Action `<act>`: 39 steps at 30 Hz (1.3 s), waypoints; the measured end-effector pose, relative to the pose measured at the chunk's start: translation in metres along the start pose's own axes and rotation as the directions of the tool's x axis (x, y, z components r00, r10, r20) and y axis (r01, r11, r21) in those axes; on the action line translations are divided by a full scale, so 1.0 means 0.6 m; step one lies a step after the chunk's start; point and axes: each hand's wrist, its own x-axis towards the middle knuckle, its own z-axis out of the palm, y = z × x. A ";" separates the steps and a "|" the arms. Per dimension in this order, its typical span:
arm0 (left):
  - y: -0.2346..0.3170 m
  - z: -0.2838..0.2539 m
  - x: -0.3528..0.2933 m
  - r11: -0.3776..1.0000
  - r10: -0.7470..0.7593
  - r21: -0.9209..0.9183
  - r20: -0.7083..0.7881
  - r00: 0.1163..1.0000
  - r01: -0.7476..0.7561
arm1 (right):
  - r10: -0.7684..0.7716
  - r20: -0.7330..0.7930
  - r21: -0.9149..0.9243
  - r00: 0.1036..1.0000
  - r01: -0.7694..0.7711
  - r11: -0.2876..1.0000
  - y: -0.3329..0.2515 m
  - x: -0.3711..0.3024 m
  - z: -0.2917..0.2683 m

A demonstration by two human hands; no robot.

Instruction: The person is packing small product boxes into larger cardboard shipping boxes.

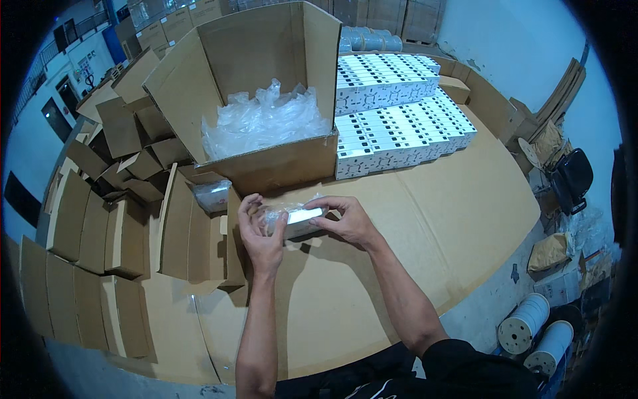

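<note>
Both hands meet over the cardboard-covered table, in front of a large open carton. Between them is a small white box, partly in a clear plastic bag. My left hand is closed round the bagged end, thumb on the near side. With thumb and fingers, my right hand pinches the other end of the box. Glare on the plastic hides how far the bag covers it. Crumpled clear plastic bags fill the large carton behind.
Stacked rows of white printed boxes stand at the back right. Left of my hands is an open small carton with a plastic-wrapped item; more open cartons lie farther left. Cable spools and a black chair stand at right.
</note>
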 end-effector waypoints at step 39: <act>-0.039 -0.041 -0.037 0.964 -0.241 0.182 0.292 0.926 0.193 | -0.255 0.275 -0.717 0.927 0.374 0.589 -0.081 0.025 -0.007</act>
